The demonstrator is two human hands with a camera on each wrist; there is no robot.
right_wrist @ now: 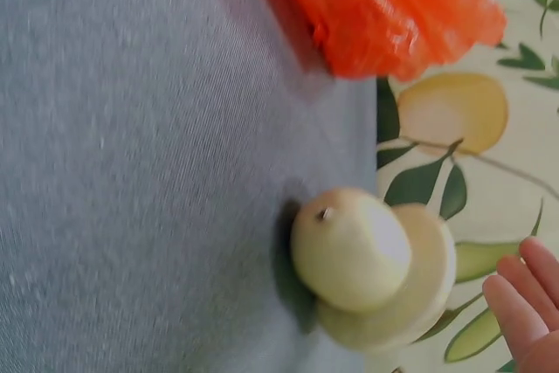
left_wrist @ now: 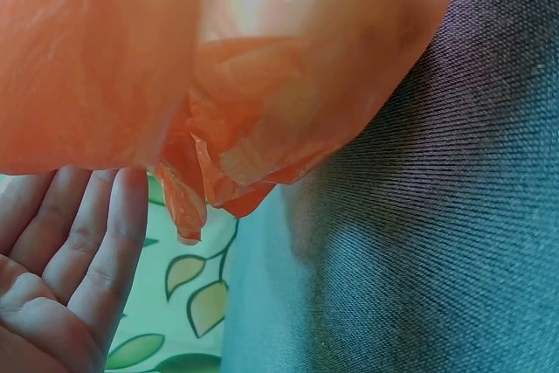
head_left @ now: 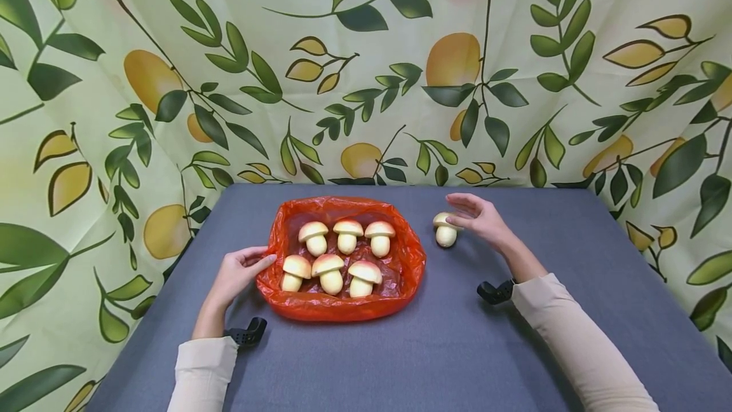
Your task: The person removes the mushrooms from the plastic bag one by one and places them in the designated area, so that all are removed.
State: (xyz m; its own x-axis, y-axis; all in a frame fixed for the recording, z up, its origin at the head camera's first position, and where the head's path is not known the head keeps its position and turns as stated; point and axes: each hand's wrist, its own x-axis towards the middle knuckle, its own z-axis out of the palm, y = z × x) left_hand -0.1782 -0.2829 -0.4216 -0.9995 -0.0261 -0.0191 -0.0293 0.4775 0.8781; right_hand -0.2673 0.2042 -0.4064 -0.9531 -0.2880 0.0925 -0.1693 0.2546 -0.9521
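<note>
A red plastic bag (head_left: 343,311), its mouth spread wide, lies on the table with several toy mushrooms (head_left: 347,236) inside in two rows. My left hand (head_left: 236,275) is at the bag's left rim, with thumb and fingertips right at the plastic. In the left wrist view the fingers (left_wrist: 65,251) are straight and their tips go out of sight behind the bag. One more mushroom (head_left: 446,234), cream with a pale cap, lies right of the bag. Beside and above its cap hovers my right hand (head_left: 480,218), fingers spread; a gap shows between fingertips and mushroom in the right wrist view.
A grey-blue cloth covers the table (head_left: 400,367). Behind and at the sides hangs a curtain (head_left: 389,113) printed with leaves and orange fruit. A black wrist camera (head_left: 248,334) is worn on the left wrist and another black camera (head_left: 494,292) on the right.
</note>
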